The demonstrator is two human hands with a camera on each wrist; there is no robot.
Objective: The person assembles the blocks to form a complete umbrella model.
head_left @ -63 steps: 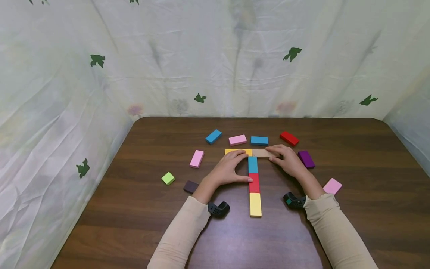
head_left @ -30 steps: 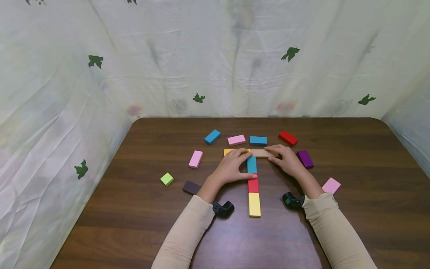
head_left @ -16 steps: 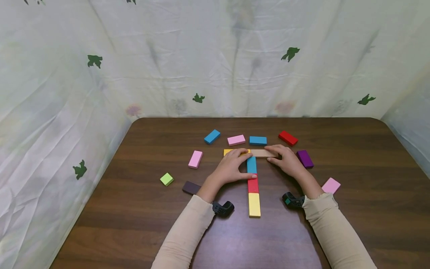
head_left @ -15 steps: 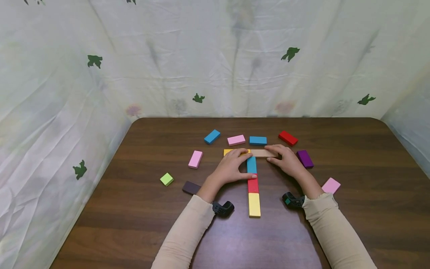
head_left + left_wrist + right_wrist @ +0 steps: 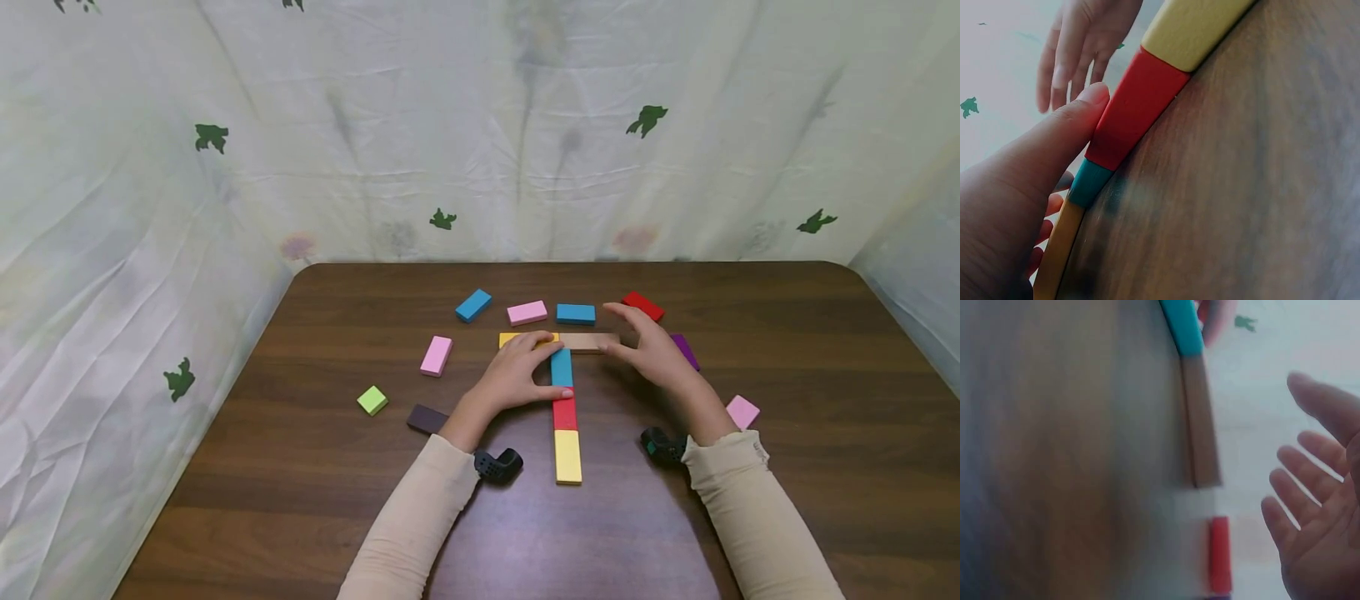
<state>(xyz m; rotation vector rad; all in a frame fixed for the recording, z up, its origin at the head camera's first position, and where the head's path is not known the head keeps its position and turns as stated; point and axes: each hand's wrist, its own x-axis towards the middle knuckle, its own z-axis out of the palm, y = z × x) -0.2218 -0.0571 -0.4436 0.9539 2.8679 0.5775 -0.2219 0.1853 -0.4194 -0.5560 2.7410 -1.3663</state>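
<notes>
Likely light and hard, the tan block (image 5: pixel 583 342) lies on the bench (image 5: pixel 637 533) by the blue block (image 5: pixel 562 368), best pinched at its long sides, with the right grip (image 5: pixel 651 350) and left grip (image 5: pixel 516 373) both spread wide.

tan block (image 5: pixel 587 342) and amber block (image 5: pixel 508 339) lie flat in line, square against blue block (image 5: pixel 562 367), then red block (image 5: pixel 566 414).

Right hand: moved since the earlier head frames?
Yes: against the tan block, the right hand has shifted up and to the right in the head view, fingers now spread and off it.
</notes>
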